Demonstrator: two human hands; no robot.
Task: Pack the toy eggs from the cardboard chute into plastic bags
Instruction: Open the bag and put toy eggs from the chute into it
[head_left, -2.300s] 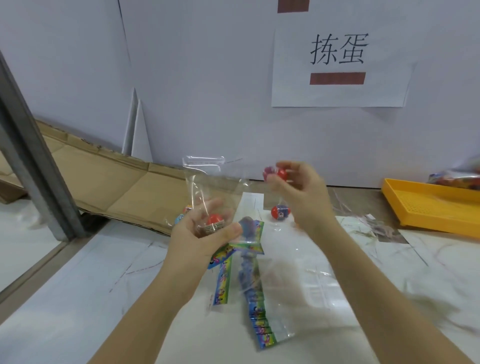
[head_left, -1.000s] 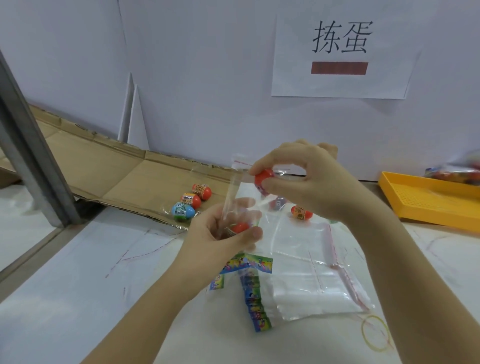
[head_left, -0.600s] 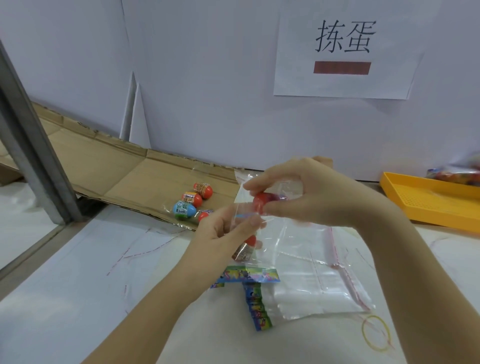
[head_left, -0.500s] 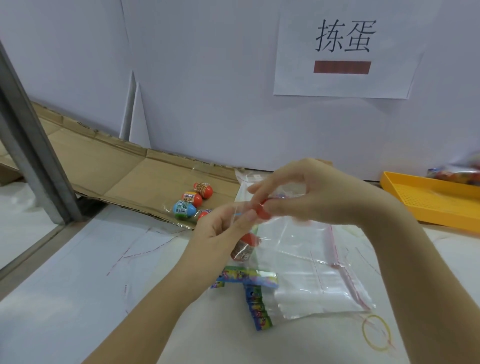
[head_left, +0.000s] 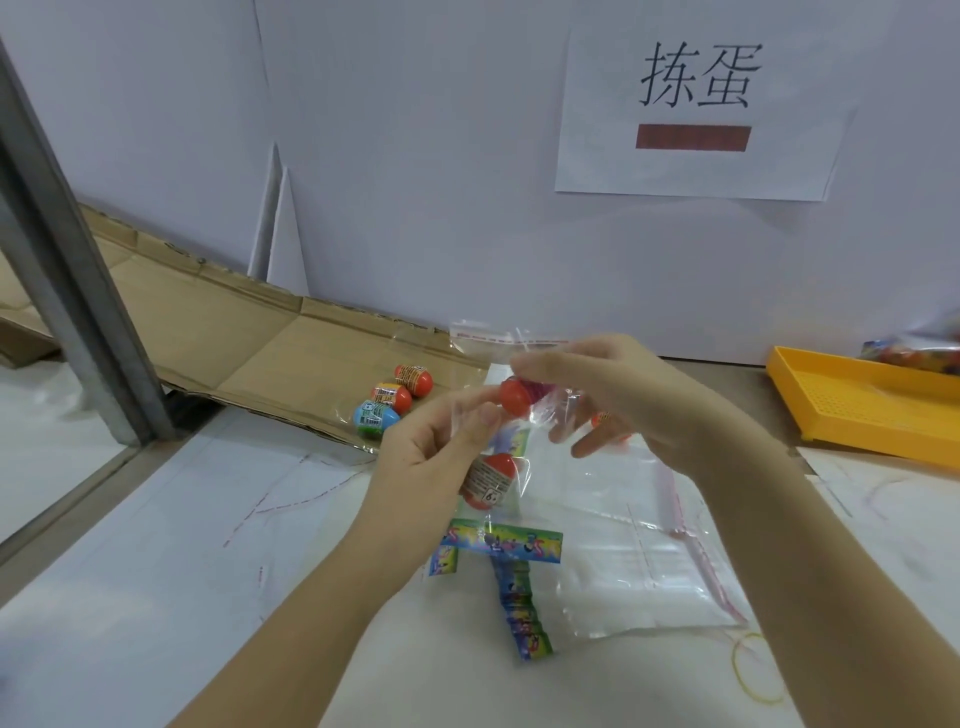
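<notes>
Two toy eggs are with the plastic bag, which hangs just in front of the lower end of the cardboard chute. The left hand pinches the bag's side between thumb and fingers. It holds the bag upright with the red-lined mouth on top, probably so that whatever goes in drops to the bottom. A labelled egg already sits there. The right hand grips a red egg with its upper fingers at the bag's upper part, and its lower fingers are spread loosely. Whether that egg is fully inside the film cannot be told. Three loose eggs wait on the chute's lower end, within easy reach for the next picks. A stack of empty bags and some printed paper strips lie on the person's side of the chute, likely staged as supplies. A yellow tray stands well to the chute's right.
</notes>
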